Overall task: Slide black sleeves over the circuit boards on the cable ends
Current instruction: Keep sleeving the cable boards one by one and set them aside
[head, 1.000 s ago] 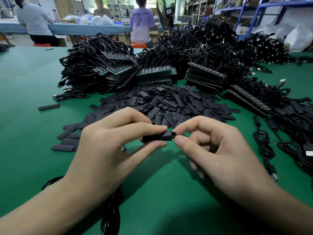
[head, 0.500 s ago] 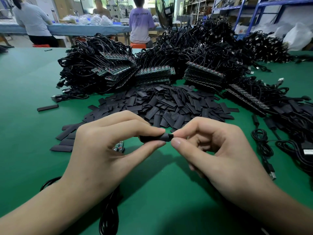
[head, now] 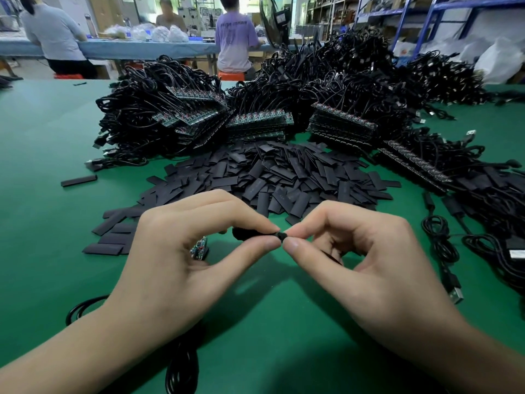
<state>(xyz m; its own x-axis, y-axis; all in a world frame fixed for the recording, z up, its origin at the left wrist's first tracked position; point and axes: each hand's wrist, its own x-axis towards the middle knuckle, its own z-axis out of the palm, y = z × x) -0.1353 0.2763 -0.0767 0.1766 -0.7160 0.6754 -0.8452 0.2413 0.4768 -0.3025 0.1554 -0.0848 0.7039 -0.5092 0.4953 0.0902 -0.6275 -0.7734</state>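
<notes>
I have both hands near the front middle of the tabletop (head: 42, 143), left hand (head: 181, 268) beside right hand (head: 380, 268), their fingers (head: 244, 217) meeting on one sleeve (head: 250, 235) between them. A circuit board (head: 199, 248) sits inside the curl of the left hand. Just behind the hands lies the heap of loose sleeves (head: 284, 177), with a stray sleeve (head: 78, 180) well off to its left. Behind the heap stand the cable piles (head: 341, 81), stacked boards (head: 258, 125) along their front. Coiled cables (head: 443, 243) lie right of the right hand, and a cable (head: 181, 371) runs under the left forearm.
</notes>
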